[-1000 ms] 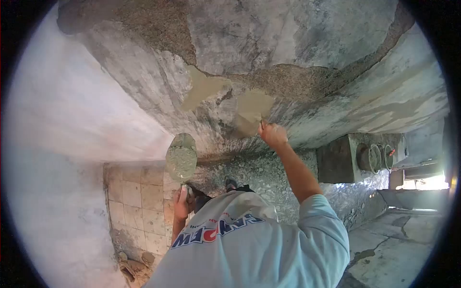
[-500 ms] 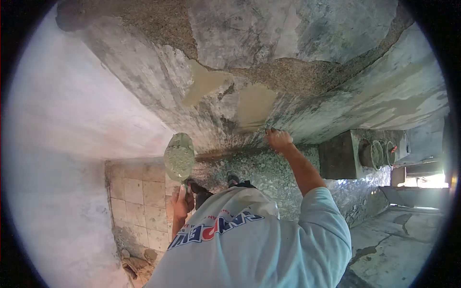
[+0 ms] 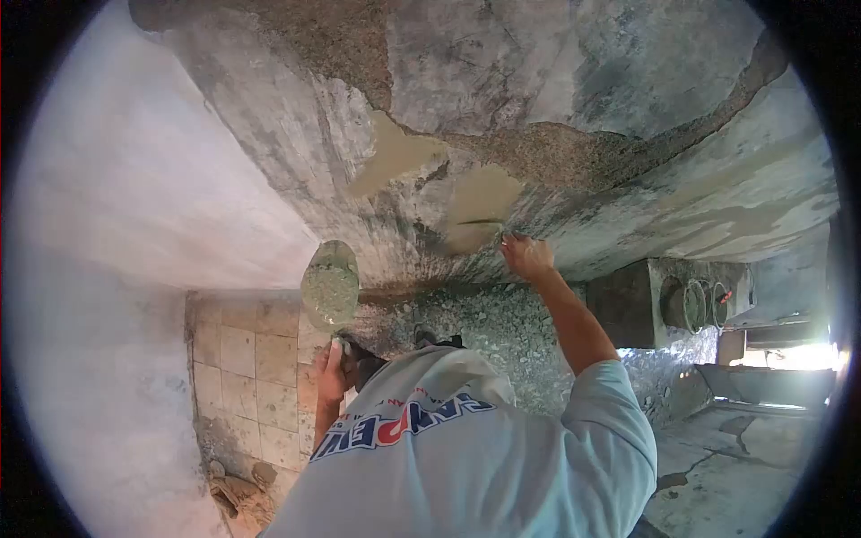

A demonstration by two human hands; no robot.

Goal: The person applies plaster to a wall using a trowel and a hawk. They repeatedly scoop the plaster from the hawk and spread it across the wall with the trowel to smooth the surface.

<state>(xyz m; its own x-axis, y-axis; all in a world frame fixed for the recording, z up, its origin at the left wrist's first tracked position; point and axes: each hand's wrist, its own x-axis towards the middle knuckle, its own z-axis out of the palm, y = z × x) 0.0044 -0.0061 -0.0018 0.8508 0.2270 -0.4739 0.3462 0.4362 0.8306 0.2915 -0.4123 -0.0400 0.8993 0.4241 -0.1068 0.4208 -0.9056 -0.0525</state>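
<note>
Against a smooth, wet-looking patch (image 3: 484, 190) on the wall (image 3: 583, 211), a thin blade (image 3: 480, 222) lies at the end of the right hand (image 3: 529, 256), whose fingers are closed together around its near end. The left hand (image 3: 331, 369) grips the end of an oval plate (image 3: 333, 253), fingers curled, near the pale side wall (image 3: 215, 197). Rough grey-green paste (image 3: 330, 289) covers much of that plate. Rubble (image 3: 511, 327) litters the floor between the person's feet and a dark block (image 3: 619, 300). Beyond are two round buckets (image 3: 692, 307) with pale rims, their contents too unclear to tell.
</note>
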